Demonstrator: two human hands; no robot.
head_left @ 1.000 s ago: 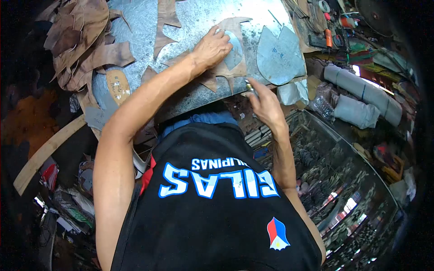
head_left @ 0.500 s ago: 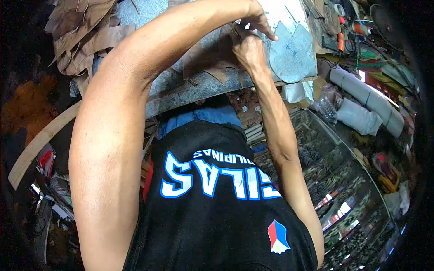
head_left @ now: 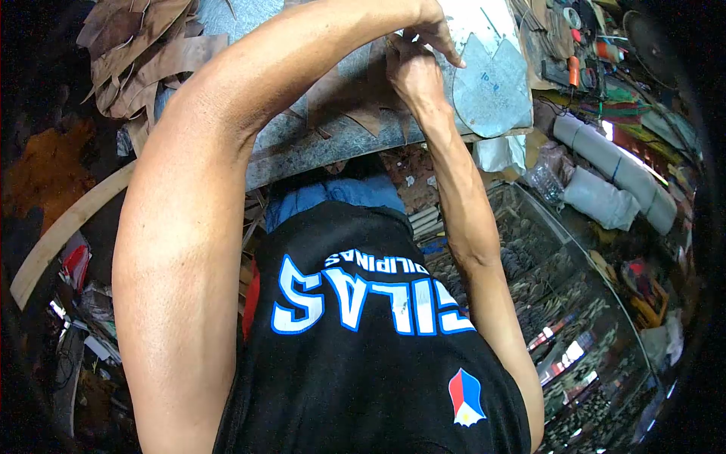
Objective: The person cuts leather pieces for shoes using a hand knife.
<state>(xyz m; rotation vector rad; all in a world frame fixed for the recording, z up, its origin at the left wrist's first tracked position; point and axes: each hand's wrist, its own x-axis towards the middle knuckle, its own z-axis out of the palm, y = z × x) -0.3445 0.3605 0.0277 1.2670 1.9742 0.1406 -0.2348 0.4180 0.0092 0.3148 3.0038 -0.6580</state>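
Note:
My left hand point(head_left: 436, 35) is bent over the worktop at the top, one finger stretched down to the right; its other fingers are partly hidden. Just below and beside it is my right hand point(head_left: 416, 69), its fingers curled round something too hidden to make out. A dark brown leather piece point(head_left: 352, 94) lies to the left of my right hand, with jagged scraps at its lower edge. A grey-blue pointed pattern piece point(head_left: 491, 91) with blue pen marks lies to the right of both hands.
Brown leather pieces point(head_left: 140, 57) are piled at the worktop's left. The worktop's metal front edge point(head_left: 325, 153) crosses above my lap. Tools and an orange-handled item point(head_left: 574, 72) lie at the upper right. Wrapped rolls point(head_left: 612, 163) and a glass-topped case point(head_left: 560, 303) stand at the right.
The view has shifted slightly. My right hand has moved a little up and left, closer under my left hand. My left hand is almost unchanged.

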